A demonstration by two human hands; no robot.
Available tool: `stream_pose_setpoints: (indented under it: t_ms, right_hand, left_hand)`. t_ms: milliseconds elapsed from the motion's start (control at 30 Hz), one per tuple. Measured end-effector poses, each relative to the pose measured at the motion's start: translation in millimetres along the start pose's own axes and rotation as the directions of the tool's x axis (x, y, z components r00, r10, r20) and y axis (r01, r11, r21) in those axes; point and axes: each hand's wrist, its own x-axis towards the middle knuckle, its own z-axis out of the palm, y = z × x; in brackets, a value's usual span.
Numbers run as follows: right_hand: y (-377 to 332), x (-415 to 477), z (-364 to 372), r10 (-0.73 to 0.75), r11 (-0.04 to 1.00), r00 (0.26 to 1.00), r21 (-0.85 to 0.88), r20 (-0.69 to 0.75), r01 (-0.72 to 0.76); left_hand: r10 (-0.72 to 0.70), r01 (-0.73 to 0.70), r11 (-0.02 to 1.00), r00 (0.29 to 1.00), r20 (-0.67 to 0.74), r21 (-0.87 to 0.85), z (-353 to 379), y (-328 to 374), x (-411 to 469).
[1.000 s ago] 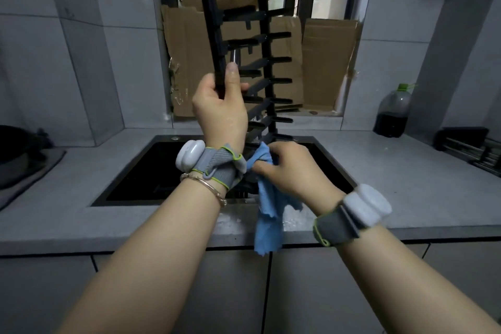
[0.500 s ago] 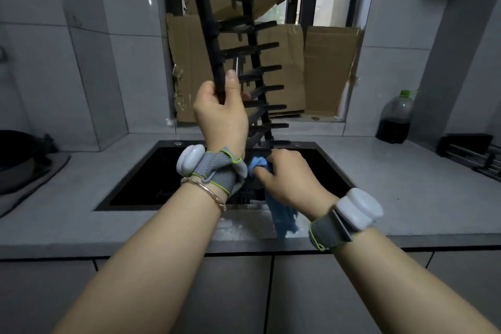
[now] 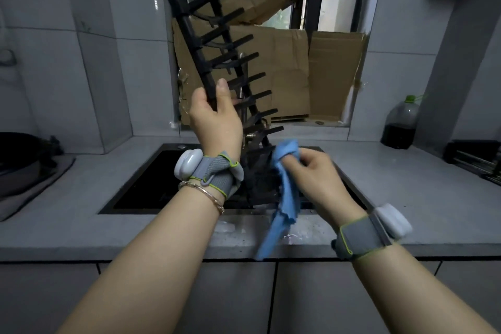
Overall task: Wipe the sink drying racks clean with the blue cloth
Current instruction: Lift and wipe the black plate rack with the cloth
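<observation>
I am holding the drying rack (image 3: 187,24) on end, tilted, over the sink (image 3: 157,187). Its lower end is dark against the dark basin, so I cannot tell whether it is resting there. My left hand (image 3: 217,119) is gripping the side rail, fingers wrapped round it and thumb lying up along the bar. My right hand (image 3: 317,173) is pinching a bunched wad of the blue cloth (image 3: 288,192) against the rack's lower prongs, with the loose tail hanging over the sink's front edge. Step in hand, by my judgement: wiping the lower prongs. To do it well, I am planning to run the wad along each prong into its joint, brace hard with the left so nothing swings, and gather the tail so it does not snag.
</observation>
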Motion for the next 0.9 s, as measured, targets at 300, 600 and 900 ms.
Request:
stream_pose_setpoints:
  t_ms: [300, 600, 900]
  right_hand:
    - [-5.6, 8.9, 16.5, -0.044, 0.901, 0.98, -0.415, 0.193, 0.122]
    - [8.5, 0.6, 6.6, -0.167, 0.934, 0.968, -0.287, 0.186, 0.215]
    - [28.4, 22.7, -30.3, -0.063, 0.998, 0.929, -0.02, -0.365, 0.059]
  left_hand:
    - [-0.018, 0.018, 0.998, 1.0, 0.011, -0.057, 8.9, -1.7, -10.9]
    - [-0.029, 0.03, 0.999, 0.999, 0.024, -0.045, 4.9, -9.3, -13.7]
    - [-0.03, 0.037, 0.997, 0.995, 0.094, -0.072, -0.9, 0.4, -2.1]
